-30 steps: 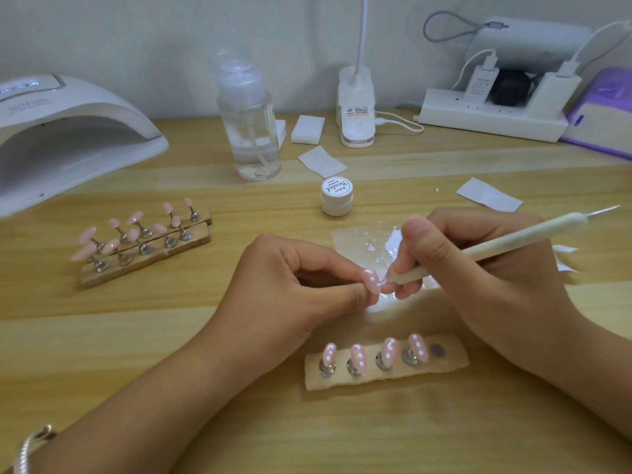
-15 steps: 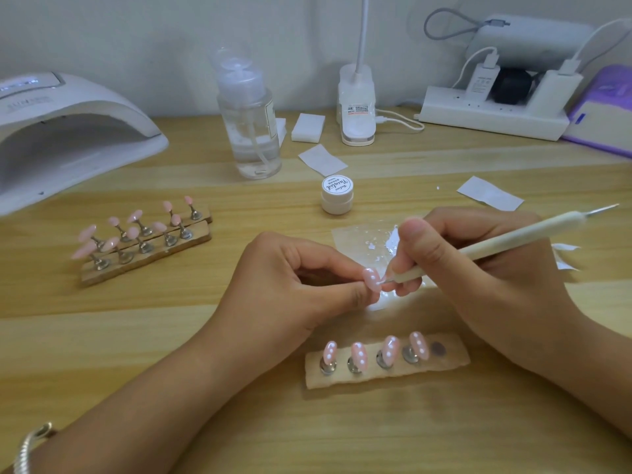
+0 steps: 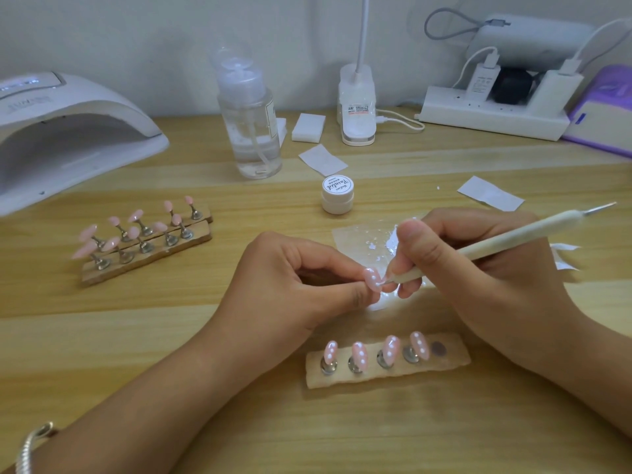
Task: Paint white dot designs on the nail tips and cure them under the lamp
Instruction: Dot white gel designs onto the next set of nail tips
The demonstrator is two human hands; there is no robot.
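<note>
- A thin silver bracelet [image 3: 32, 446] circles the person's left wrist at the near edge of the light wooden table [image 3: 239, 432].
- Just beyond it lies a pale wooden strip holder [image 3: 448, 366]. It carries four pink oval nail tips with white dots [image 3: 359, 355] on metal stands, and one dark round spot at its right end is bare.
- Behind the strip, the left hand [image 3: 290, 278] pinches a fifth pink dotted nail tip [image 3: 372, 279] between thumb and forefinger.
- The right hand [image 3: 478, 268] grips a slim cream dotting pen [image 3: 513, 239] like a pencil. The pen's fine point touches the held tip's lower end.
- Under the hands lies a clear plastic sheet smeared with white paint [image 3: 359, 237].
- Farther back stands a small white lidded paint jar [image 3: 337, 195].
- To the left, two wooden bars [image 3: 147, 258] hold plain pink nail tips [image 3: 136, 215].
- At the far left sits a white arched curing lamp [image 3: 68, 131], well apart from the hands.
- Along the wall stand a clear pump bottle [image 3: 251, 131], a white desk lamp base [image 3: 357, 107] and a white power strip [image 3: 492, 119].
</note>
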